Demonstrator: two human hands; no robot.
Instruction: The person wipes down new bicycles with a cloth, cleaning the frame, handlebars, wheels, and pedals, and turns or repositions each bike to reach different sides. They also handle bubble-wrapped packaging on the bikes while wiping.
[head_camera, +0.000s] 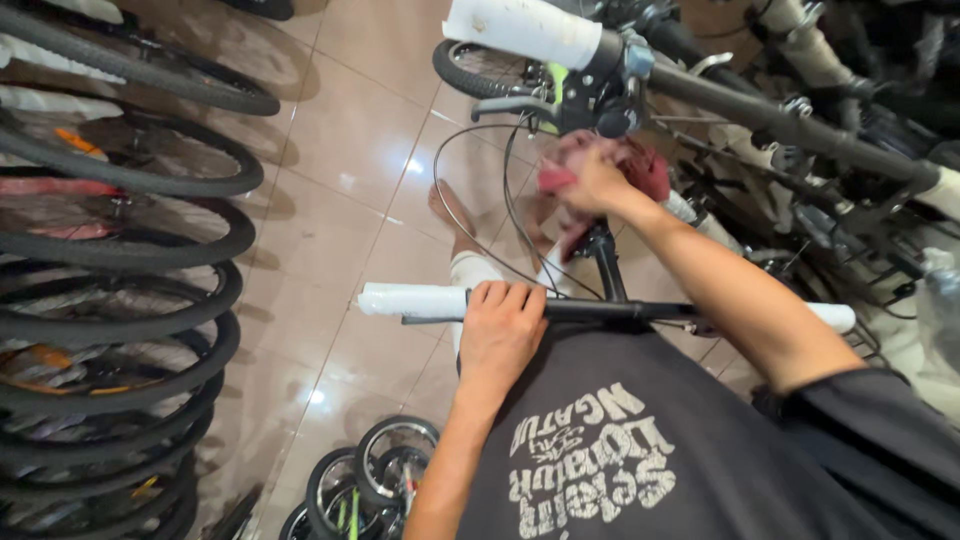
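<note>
My left hand (503, 325) grips a black bicycle handlebar (600, 311) just inside its white-wrapped left grip (410, 299). My right hand (590, 180) is stretched forward and closed on a crumpled dark red rag (645, 165), pressing it against the bike's frame near the stem (603, 255). Thin black cables (470, 215) loop down in front of the bar. The handlebar's right end (832, 316) is also wrapped in white. My bare foot (452, 215) stands on the tiled floor below.
A row of bicycle wheels with black tyres (120, 260) lines the left side. A second bike's handlebar with a wrapped grip (525, 28) crosses the top. More bike frames (850, 130) crowd the right. Small wheels (385, 465) sit at the bottom. Tan glossy floor tiles (350, 150) lie between.
</note>
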